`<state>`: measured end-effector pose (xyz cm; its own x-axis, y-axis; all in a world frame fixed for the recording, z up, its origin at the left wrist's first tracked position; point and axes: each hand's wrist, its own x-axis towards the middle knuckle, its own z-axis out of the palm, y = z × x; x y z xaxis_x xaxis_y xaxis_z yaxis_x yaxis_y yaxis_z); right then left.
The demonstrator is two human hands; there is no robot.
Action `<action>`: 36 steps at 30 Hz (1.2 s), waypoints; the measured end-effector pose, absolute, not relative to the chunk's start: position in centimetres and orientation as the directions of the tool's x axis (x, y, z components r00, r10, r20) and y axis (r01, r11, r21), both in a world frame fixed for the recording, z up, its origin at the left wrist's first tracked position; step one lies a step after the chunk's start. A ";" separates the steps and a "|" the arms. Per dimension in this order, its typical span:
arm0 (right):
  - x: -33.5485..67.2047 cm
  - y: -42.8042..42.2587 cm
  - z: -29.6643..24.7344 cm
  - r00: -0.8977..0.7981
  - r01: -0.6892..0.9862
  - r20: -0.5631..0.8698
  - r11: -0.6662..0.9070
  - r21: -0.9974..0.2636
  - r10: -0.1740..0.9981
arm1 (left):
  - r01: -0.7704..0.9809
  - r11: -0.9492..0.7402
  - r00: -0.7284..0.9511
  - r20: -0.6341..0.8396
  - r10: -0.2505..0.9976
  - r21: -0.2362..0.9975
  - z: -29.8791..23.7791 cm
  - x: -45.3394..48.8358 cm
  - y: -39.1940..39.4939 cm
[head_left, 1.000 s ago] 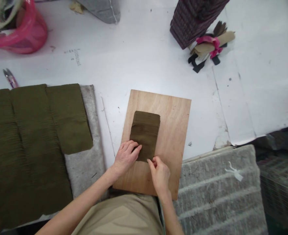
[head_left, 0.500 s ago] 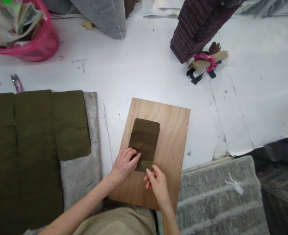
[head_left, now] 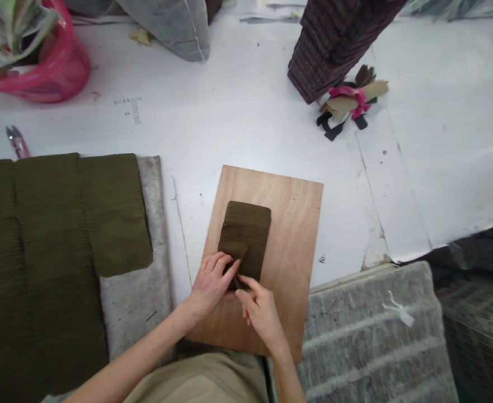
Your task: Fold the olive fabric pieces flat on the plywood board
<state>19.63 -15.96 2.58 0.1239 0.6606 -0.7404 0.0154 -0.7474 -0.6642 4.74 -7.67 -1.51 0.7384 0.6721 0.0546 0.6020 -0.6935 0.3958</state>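
A stack of olive-green fabric pieces point(head_left: 250, 224) lies on a wooden board point(head_left: 290, 252) in front of me. The fingers of my left hand point(head_left: 212, 280) rest on the near left part of the stack, pressing a top piece whose corner is turned up. Close beside it, my right hand point(head_left: 259, 305) pinches the near edge of that fabric piece between thumb and forefinger. The near end of the stack is partly hidden by both hands.
Rows of overlapping olive fabric pieces point(head_left: 53, 252) lie on a grey cloth point(head_left: 135, 302) at left. Pink-handled thread snips point(head_left: 18, 143) and a pink basket point(head_left: 72, 67) sit beyond. Farther right are a dark maroon fabric stack point(head_left: 334, 45) and a tied scrap bundle point(head_left: 353, 103).
My right hand has moved left and slightly up, folding the near edge of the top fabric piece over toward my left hand. The left hand stays nearly in place.
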 end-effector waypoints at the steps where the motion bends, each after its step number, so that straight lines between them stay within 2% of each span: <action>1: 20.1 -15.8 2.6 0.196 0.058 -0.725 -0.746 -0.664 0.661 | 0.602 -0.696 0.740 0.054 0.671 0.393 -1.5 4.7 -7.7; 4: 21.5 -14.9 2.5 0.465 0.223 -0.554 -0.697 -0.682 0.691 | 0.600 -0.705 0.741 0.069 0.668 0.380 -1.5 4.8 -7.7; 6: 22.3 -14.0 2.2 0.537 0.312 -0.427 -0.641 -0.701 0.728 | 0.594 -0.717 0.744 0.089 0.662 0.366 -1.6 4.7 -7.9; 8: 22.6 -13.1 1.8 0.553 0.363 -0.367 -0.613 -0.702 0.748 | 0.583 -0.731 0.749 0.114 0.653 0.355 -1.7 4.7 -8.1; 13: 22.2 -12.0 1.2 0.585 0.446 -0.351 -0.651 -0.614 0.731 | 0.565 -0.742 0.750 0.149 0.644 0.362 -2.1 4.5 -8.4; 17: 21.9 -11.8 1.1 0.564 0.503 -0.275 -0.588 -0.634 0.779 | 0.556 -0.743 0.756 0.146 0.639 0.372 -2.2 4.4 -8.5; 20: 21.9 -11.4 0.9 0.554 0.560 -0.241 -0.571 -0.600 0.797 | 0.524 -0.763 0.776 0.158 0.611 0.378 -2.1 4.3 -8.8; 29: 22.2 -11.0 0.7 0.533 0.605 -0.250 -0.571 -0.554 0.808 | 0.429 -0.802 0.833 0.162 0.529 0.415 -2.2 3.6 -9.7; 36: 22.6 -10.8 1.0 0.483 0.705 -0.332 -0.585 -0.402 0.810 | 0.414 -0.786 0.832 0.160 0.531 0.459 -2.2 3.6 -9.4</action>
